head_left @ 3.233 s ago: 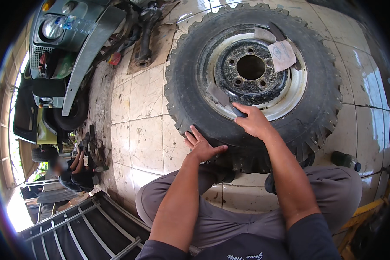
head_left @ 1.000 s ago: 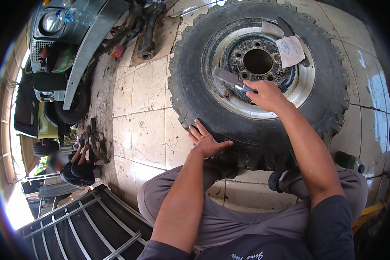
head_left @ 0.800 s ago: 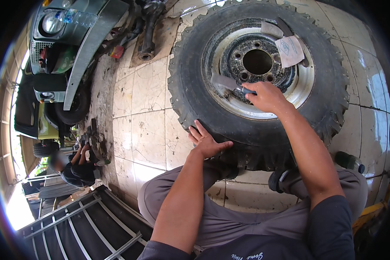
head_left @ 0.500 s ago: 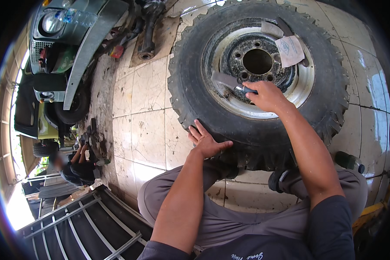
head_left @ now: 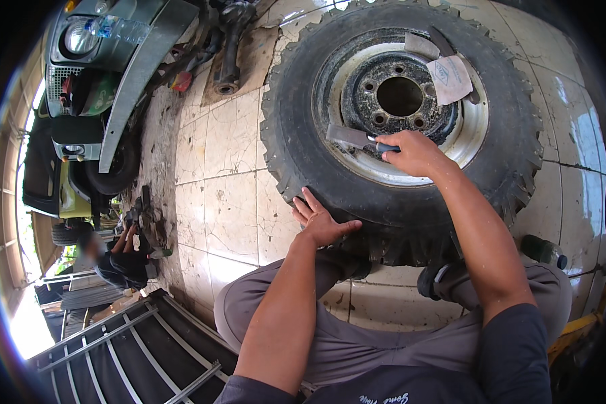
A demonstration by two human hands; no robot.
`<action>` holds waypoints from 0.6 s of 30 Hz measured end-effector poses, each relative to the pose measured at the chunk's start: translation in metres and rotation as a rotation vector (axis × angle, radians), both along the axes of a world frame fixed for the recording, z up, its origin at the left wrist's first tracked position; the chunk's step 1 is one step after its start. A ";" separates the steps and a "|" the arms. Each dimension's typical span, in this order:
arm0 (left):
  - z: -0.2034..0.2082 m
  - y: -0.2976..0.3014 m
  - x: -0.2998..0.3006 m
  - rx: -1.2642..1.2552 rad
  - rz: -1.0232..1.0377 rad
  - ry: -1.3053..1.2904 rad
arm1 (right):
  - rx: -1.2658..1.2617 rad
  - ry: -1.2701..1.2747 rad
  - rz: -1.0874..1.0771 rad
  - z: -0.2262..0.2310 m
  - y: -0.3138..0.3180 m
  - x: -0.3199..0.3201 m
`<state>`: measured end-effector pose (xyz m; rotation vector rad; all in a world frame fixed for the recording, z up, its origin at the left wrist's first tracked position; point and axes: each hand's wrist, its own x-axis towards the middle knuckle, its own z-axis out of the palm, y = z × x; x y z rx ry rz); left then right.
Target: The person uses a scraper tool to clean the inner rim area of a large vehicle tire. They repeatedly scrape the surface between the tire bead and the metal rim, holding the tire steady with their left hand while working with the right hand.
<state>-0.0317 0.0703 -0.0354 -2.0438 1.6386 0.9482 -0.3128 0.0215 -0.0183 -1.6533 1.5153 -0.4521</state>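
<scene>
Parked at far left: a grey-green vehicle (head_left: 108,74) with round headlamp. Beside it, an axle part (head_left: 230,40) lying on cracked cream floor tiles (head_left: 215,195). Lower left, another person (head_left: 118,259) crouching over dark parts, near a black metal grate (head_left: 121,350).

Paper sheet (head_left: 451,77): lying on the wheel rim (head_left: 475,131), upper right of the hub hole; pale whitish-tan, roughly square, tilted, carrying a small dark printed mark; a dark bar is crossing just beside its upper edge.
Plastic bottle (head_left: 118,28): resting on the grey vehicle front at upper left; clear, bluish, any label too small to tell.
Signs, screens: none showing.
</scene>
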 end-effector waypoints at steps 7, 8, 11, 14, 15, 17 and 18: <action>0.002 -0.001 -0.002 0.006 0.001 0.009 | -0.102 -0.093 0.033 -0.016 0.002 0.000; 0.002 -0.001 -0.001 0.010 0.004 0.009 | -0.055 -0.076 0.001 -0.013 0.001 0.001; 0.003 -0.001 -0.003 0.015 0.003 0.016 | -0.080 -0.117 -0.074 -0.015 0.003 0.002; 0.003 -0.002 -0.003 0.005 -0.002 0.012 | -0.095 -0.105 0.021 -0.022 0.002 -0.003; 0.003 -0.001 -0.002 0.001 -0.001 0.010 | -0.085 -0.085 0.081 -0.019 0.001 -0.002; 0.003 -0.001 -0.001 0.000 0.002 0.008 | -0.014 -0.126 -0.006 -0.013 0.000 0.001; 0.004 -0.001 -0.003 0.005 0.001 0.010 | 0.022 -0.143 -0.051 -0.010 0.000 0.001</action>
